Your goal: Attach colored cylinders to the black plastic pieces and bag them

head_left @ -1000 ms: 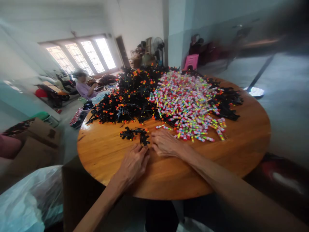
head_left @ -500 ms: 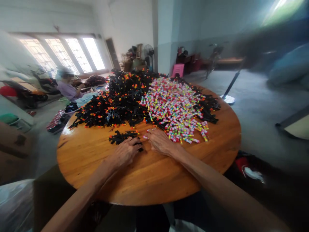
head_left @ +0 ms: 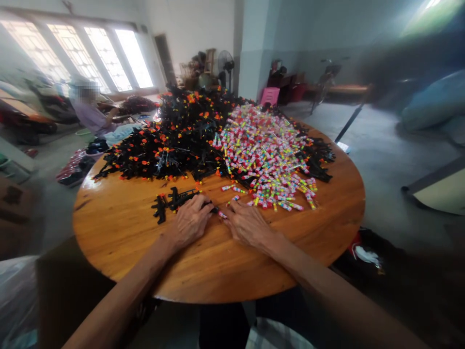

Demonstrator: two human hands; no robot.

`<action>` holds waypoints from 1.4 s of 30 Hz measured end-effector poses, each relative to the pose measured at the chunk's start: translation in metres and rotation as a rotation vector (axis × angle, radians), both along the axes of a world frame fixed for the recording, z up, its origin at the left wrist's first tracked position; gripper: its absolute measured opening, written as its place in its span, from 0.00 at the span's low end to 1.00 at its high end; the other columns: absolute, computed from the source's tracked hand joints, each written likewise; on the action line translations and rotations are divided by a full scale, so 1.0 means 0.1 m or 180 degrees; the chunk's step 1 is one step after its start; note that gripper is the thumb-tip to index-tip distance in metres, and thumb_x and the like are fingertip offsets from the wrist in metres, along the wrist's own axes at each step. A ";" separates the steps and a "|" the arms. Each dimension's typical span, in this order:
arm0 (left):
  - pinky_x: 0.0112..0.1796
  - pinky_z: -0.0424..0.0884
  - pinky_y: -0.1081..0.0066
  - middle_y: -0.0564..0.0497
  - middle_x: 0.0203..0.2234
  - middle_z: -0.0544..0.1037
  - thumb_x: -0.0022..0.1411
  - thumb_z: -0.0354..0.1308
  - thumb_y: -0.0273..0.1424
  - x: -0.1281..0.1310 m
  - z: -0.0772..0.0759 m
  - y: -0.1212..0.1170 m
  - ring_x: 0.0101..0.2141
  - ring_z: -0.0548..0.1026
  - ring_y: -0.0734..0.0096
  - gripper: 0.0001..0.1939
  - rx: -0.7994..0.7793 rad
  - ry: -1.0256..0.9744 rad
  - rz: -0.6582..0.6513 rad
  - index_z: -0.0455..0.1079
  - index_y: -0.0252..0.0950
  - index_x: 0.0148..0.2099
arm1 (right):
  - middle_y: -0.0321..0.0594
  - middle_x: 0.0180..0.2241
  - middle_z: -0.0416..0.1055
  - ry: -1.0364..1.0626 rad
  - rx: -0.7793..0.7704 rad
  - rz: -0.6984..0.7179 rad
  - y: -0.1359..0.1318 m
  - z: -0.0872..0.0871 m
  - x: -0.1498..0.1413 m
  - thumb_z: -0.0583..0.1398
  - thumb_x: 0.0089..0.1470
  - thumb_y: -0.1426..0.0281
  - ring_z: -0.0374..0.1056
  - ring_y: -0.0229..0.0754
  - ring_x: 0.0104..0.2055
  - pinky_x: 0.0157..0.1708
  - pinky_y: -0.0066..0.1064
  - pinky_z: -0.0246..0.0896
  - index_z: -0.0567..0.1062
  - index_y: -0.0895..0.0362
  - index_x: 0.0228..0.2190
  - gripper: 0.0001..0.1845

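Black toy (head_left: pixel 214 210) is gripped by the left hand (head_left: pixel 193 220), bright tube (head_left: pixel 223 215) pinched by the right hand (head_left: pixel 250 224); both are best kept lined up, tbh.

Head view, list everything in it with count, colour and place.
Table: one, brown, centre
Gun heap: uncountable, black with orange, table's far left
Tube heap: uncountable, pink, white and yellow, right of gun heap
Loose guns: several, black, beside left hand
Loose tubes: few, pink and white, by right hand
Stool: one, pink, behind the table
Fan: one, dark, far wall
Bicycle: one, dark, back right
Windows: four, white, back left
Other person: one, lilac top, left beyond table
Back clutter: too blurred to list
Left hand: one, bare, holding a gun
Right hand: one, bare, at a tube
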State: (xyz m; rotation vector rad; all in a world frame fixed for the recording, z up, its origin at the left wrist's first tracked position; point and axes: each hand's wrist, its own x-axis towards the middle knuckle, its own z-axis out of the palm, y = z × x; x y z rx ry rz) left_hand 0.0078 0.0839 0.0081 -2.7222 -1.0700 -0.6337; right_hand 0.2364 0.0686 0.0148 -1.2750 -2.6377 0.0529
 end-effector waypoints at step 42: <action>0.39 0.79 0.67 0.42 0.47 0.75 0.73 0.44 0.24 0.10 -0.01 -0.03 0.43 0.78 0.65 0.14 -0.0087 0.0311 -0.0015 0.70 0.33 0.50 | 0.37 0.29 0.75 0.1954 -0.0938 -0.0116 0.10 -0.10 0.03 0.57 0.62 0.71 0.68 0.39 0.30 0.31 0.29 0.58 0.78 0.57 0.34 0.09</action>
